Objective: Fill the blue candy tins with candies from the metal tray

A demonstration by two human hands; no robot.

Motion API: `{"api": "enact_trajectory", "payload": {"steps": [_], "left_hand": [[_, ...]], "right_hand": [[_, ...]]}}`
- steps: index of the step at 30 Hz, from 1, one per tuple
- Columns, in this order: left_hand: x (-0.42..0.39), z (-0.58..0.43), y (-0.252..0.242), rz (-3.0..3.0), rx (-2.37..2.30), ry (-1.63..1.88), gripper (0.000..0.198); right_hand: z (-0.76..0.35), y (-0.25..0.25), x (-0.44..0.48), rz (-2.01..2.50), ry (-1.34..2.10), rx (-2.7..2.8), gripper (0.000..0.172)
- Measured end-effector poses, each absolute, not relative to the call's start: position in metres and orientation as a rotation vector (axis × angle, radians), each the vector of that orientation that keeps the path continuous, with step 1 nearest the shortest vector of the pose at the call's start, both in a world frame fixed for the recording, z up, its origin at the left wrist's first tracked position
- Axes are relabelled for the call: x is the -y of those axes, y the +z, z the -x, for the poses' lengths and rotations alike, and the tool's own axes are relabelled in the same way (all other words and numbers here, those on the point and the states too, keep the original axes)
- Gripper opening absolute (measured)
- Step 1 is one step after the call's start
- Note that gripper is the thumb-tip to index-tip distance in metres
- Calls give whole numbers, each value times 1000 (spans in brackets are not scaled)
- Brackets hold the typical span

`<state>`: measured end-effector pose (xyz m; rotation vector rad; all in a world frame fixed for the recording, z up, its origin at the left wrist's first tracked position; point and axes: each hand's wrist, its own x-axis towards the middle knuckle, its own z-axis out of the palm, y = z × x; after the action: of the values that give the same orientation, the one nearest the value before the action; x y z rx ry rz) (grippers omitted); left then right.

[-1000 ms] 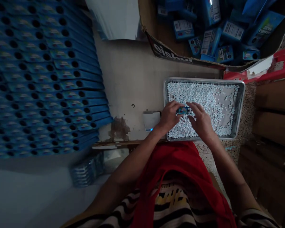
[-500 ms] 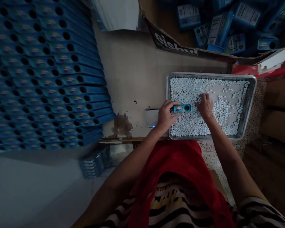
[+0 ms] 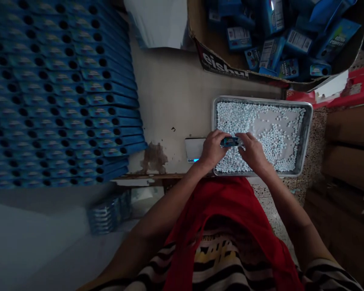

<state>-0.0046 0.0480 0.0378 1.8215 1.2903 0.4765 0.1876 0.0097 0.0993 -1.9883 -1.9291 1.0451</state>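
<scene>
Over the left part of a metal tray (image 3: 307, 139) my left hand (image 3: 212, 150) is closed around a small blue candy box (image 3: 230, 142), which lies lengthwise across the view. My right hand (image 3: 254, 152) meets the box's right end, its thumb and fingers pinched together. Pale candies seem to show between those fingertips, though most of the grasp is hidden. Many small round white candies (image 3: 230, 117) cover the tray beneath both hands. Just left of my left hand sits a small flat scale (image 3: 194, 148) with a lit blue display.
Rows of stacked blue boxes (image 3: 109, 109) fill the left side. A cardboard carton (image 3: 224, 66) of loose blue boxes stands behind the tray. White stacked material (image 3: 160, 24) is at the back. Brown cartons (image 3: 348, 149) stand at right. The table's front edge (image 3: 166, 176) runs below the scale.
My right hand has left the candies in the tray and moved left to the box's end. The box has turned, showing a darker face. The whole view has shifted slightly.
</scene>
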Motion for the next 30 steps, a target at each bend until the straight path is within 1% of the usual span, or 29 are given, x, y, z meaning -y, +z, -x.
{"api": "enact_trajectory", "payload": {"steps": [2, 6, 8, 11, 13, 15, 16, 17, 19, 20, 21, 25, 28, 30], "left_hand": [[-45, 3, 38, -1819, -1293, 487, 37], [-39, -1, 37, -1819, -1291, 511, 37], [-37, -4, 34, -1804, -1261, 549, 37], [-37, -7, 26, -1669, -1227, 638, 36], [-38, -6, 17, -1477, -1254, 668, 37], [-38, -4, 8, -1270, -1260, 660, 37], [-38, -3, 4, -1194, -1242, 652, 38], [-37, -1, 1, -1144, -1218, 651, 38], [-37, 4, -3, -1113, -1187, 670, 39], [-37, 6, -4, -1121, -1190, 680, 39], [-37, 9, -4, -1139, -1205, 687, 39], [-42, 19, 5, -1344, -1302, 682, 39], [-46, 23, 16, -1567, -1333, 642, 38], [-48, 21, 22, -1661, -1329, 589, 38]], "right_hand": [[-183, 105, -9, 2004, 1018, 1962, 56], [-179, 108, -3, 1997, 980, 1882, 53], [-181, 107, 2, 1955, 956, 1790, 48], [-192, 96, 14, 1954, 862, 1559, 32], [-204, 80, 28, 2077, 739, 1393, 29], [-214, 56, 46, 2230, 674, 1400, 33], [-216, 42, 54, 2284, 683, 1493, 37], [-216, 28, 62, 2315, 704, 1622, 47], [-212, 3, 70, 2324, 732, 1868, 73], [-210, -8, 69, 2330, 723, 1934, 79], [-208, -17, 64, 2340, 719, 1966, 77], [-215, -31, 22, 2423, 833, 1826, 45], [-229, -14, -4, 2390, 972, 1541, 29], [-233, 9, -10, 2240, 1096, 1418, 21]]}}
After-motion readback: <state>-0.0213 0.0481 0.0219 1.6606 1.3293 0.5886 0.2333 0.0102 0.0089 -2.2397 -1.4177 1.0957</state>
